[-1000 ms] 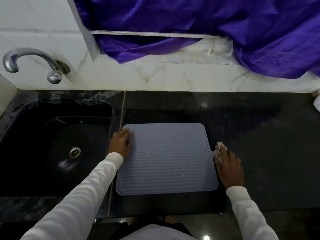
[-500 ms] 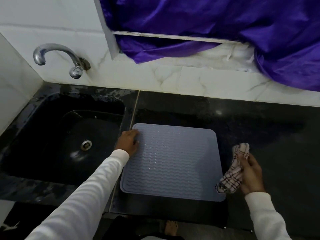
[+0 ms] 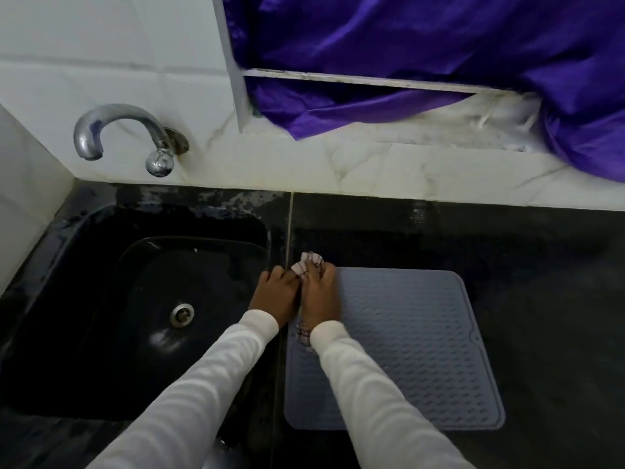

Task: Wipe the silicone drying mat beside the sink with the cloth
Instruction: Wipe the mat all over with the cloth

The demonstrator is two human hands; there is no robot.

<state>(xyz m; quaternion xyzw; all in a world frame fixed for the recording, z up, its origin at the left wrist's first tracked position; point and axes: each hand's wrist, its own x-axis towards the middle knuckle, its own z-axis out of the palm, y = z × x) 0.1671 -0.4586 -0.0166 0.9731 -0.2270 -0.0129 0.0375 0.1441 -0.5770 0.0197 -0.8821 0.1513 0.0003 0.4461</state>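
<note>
Cloth (image 3: 307,265) under right hand (image 3: 320,299) fingers (image 3: 326,274), on mat (image 3: 416,350).

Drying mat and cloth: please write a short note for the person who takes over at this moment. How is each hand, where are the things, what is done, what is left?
Right hand: presses the checked cloth flat on the far left corner of the grey silicone drying mat; whether the fingers curl round it cannot be told.
Left hand: rests at the mat's left edge, beside the black sink, close against the right hand.
Mat lies flat on the dark counter.
Done: cloth is on the mat at the corner.
Left: most of the mat's surface likely remains to wipe, toward the right and the near edge.
</note>
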